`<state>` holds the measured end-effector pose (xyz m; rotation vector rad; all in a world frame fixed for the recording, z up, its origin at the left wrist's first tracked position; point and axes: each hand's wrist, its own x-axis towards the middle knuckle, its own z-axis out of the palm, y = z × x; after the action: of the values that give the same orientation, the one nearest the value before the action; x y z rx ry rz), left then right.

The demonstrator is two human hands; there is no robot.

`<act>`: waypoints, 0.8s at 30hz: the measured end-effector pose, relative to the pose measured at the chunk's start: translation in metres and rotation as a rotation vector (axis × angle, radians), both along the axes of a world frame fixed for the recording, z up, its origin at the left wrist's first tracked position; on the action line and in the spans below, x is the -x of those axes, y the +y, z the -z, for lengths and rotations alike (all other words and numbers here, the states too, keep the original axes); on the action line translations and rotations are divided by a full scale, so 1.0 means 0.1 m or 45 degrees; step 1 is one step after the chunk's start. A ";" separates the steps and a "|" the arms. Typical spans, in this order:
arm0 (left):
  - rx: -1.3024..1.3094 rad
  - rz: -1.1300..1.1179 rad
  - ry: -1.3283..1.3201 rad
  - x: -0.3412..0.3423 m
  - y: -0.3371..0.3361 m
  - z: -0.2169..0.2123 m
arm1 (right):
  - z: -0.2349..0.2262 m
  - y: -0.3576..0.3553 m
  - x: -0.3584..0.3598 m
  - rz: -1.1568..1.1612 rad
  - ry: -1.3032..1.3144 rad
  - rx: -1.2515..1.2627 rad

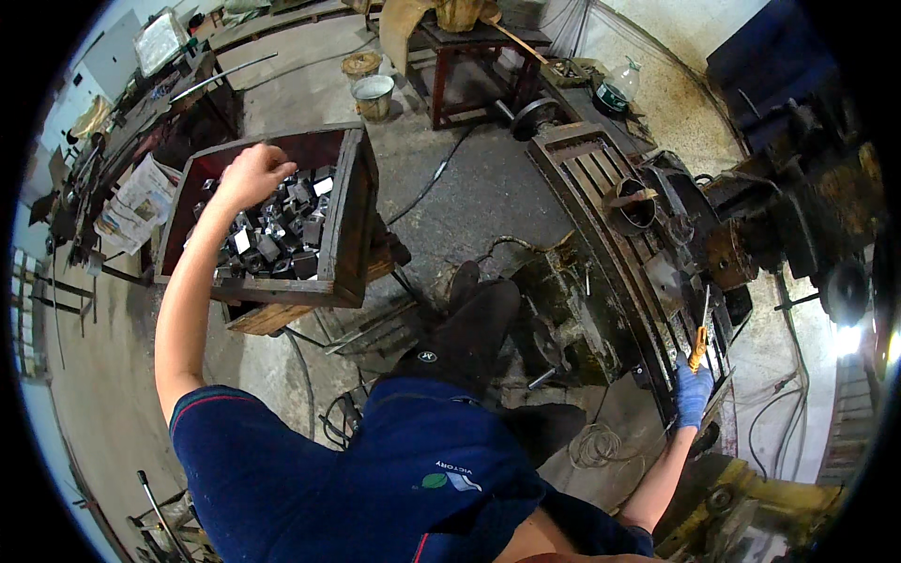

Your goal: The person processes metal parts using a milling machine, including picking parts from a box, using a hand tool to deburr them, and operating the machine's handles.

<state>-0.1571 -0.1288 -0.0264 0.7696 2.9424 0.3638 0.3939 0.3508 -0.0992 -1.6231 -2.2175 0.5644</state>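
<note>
My bare left hand [255, 175] hovers over a wooden crate [349, 206] on my left, its fingers curled together. Whatever may be in those fingers is hidden from this view. Beneath it lies a heap of small dark and shiny metal blocks [282, 225]. On my right, my right hand [694, 389] wears a blue glove and is closed round a tool with a yellow handle [698, 347]. A thin metal shank [707, 305] points away from that handle; its exact kind is unclear. This hand is at the near end of a slatted metal machine bed [610, 202].
A round metal can [631, 208] stands on the machine bed, with dark machinery [798, 225] beyond it. Farther off are a bucket [374, 97] and a dark red table [469, 75]. A cable [441, 169] crosses the floor, and coiled wire [596, 445] lies near my right arm.
</note>
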 end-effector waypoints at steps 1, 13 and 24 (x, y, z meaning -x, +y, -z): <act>0.069 -0.016 -0.010 0.01 0.05 0.08 | -0.05 -0.11 0.03 -0.025 0.012 -0.025; 0.111 -0.365 -0.040 0.15 0.28 0.55 | 0.01 -0.76 0.08 -0.128 0.256 0.052; -2.015 0.235 -0.860 -0.82 0.73 -0.45 | -0.18 -1.35 0.41 -0.459 0.423 0.238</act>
<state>-0.0755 -0.0557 0.0182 0.6700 1.4622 2.3522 0.3533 0.2158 -0.0817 -1.1026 -2.2580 1.0810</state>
